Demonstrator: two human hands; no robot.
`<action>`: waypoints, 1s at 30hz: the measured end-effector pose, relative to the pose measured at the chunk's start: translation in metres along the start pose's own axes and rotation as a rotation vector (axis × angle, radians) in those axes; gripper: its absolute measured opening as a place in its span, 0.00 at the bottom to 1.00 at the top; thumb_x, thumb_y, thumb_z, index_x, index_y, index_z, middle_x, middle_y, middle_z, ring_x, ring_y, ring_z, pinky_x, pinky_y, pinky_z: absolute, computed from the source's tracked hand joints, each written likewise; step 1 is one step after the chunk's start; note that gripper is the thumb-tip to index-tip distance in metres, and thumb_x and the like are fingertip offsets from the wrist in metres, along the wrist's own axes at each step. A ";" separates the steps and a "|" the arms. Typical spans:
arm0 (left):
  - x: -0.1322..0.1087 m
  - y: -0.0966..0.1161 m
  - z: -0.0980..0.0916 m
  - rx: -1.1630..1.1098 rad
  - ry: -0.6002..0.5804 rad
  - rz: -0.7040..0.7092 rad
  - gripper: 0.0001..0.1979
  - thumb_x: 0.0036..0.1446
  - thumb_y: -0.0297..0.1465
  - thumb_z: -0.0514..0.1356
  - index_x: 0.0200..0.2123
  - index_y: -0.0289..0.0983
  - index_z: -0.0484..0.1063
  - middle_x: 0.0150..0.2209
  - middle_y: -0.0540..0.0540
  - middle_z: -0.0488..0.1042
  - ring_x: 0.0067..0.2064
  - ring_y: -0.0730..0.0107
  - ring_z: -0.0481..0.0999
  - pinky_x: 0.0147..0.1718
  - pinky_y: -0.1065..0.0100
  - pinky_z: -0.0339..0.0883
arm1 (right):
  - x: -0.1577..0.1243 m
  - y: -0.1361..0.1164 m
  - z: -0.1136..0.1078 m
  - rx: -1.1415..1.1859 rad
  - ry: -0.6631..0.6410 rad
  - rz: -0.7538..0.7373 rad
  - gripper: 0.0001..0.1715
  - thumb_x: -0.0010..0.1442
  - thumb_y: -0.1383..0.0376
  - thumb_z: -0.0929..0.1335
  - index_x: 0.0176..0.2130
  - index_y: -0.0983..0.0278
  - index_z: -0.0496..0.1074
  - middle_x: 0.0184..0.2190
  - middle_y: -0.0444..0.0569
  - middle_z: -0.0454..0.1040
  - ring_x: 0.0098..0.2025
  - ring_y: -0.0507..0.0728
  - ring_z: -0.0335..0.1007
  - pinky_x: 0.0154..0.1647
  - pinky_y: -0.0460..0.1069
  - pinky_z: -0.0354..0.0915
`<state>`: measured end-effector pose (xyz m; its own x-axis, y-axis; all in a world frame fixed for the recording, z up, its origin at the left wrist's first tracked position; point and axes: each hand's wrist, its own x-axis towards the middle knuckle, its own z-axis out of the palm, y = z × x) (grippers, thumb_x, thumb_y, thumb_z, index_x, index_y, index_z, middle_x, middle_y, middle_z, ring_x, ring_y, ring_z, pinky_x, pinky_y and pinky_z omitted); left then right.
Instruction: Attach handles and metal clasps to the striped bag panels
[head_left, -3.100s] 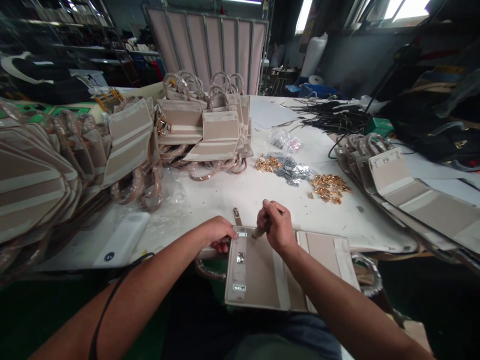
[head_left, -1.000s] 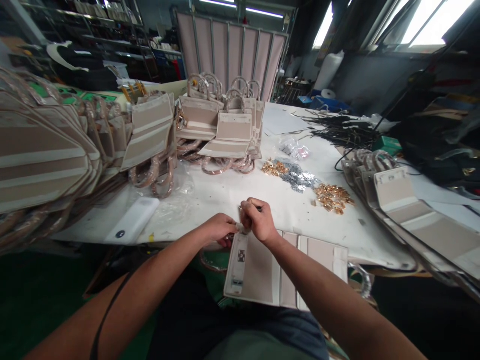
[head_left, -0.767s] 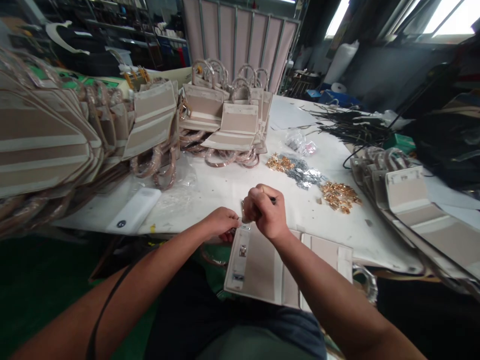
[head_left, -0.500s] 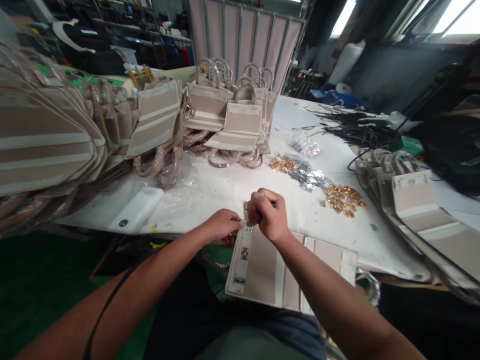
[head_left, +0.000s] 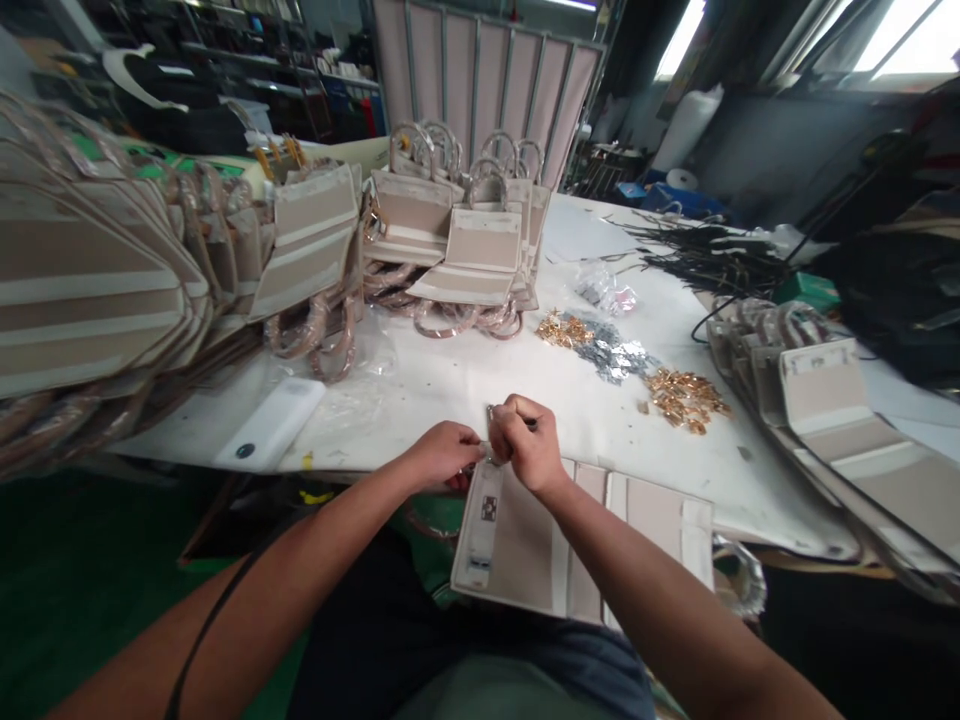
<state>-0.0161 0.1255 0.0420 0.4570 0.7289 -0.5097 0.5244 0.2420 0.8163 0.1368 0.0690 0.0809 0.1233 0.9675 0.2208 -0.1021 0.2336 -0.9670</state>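
Observation:
A flat beige and white bag panel lies over my lap and the table's near edge. A white strip on its left side carries small metal fittings. My left hand pinches the strip's top corner, fingers closed. My right hand is a fist round a thin tool, its tip pressed down at the strip's top end. Both hands nearly touch there.
The white table bears heaps of gold clasps and silver parts. Stacks of beige handbags stand at the back, left and right. A white box lies near the front edge; black cords lie at the far right.
My right hand rose slightly with the tool, then came back down onto the strip's top end. My left hand kept its pinch on the corner. The camera view tilted a little.

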 end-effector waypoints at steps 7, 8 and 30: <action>-0.001 -0.003 0.002 -0.010 0.027 0.024 0.10 0.55 0.37 0.65 0.27 0.38 0.71 0.18 0.52 0.71 0.21 0.67 0.74 0.21 0.70 0.65 | -0.001 0.005 -0.003 -0.016 0.043 -0.025 0.28 0.68 0.50 0.68 0.22 0.58 0.59 0.15 0.39 0.61 0.19 0.51 0.55 0.23 0.49 0.54; -0.002 -0.003 0.003 -0.009 0.033 0.027 0.11 0.55 0.37 0.66 0.27 0.37 0.72 0.18 0.52 0.71 0.21 0.68 0.74 0.22 0.70 0.65 | -0.001 0.002 -0.004 -0.077 0.025 -0.012 0.28 0.68 0.50 0.68 0.22 0.58 0.59 0.15 0.39 0.60 0.19 0.51 0.55 0.24 0.49 0.54; -0.116 0.037 -0.050 -0.249 -0.091 0.259 0.24 0.43 0.50 0.73 0.34 0.35 0.81 0.32 0.41 0.82 0.32 0.57 0.80 0.30 0.63 0.73 | -0.162 -0.166 -0.072 -0.279 -0.073 0.071 0.16 0.61 0.52 0.75 0.37 0.62 0.84 0.31 0.50 0.79 0.32 0.59 0.73 0.32 0.51 0.66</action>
<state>-0.0855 0.0823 0.1450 0.6193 0.7293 -0.2908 0.1971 0.2141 0.9567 0.2046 -0.1332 0.1962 0.0531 0.9872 0.1506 0.1685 0.1397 -0.9757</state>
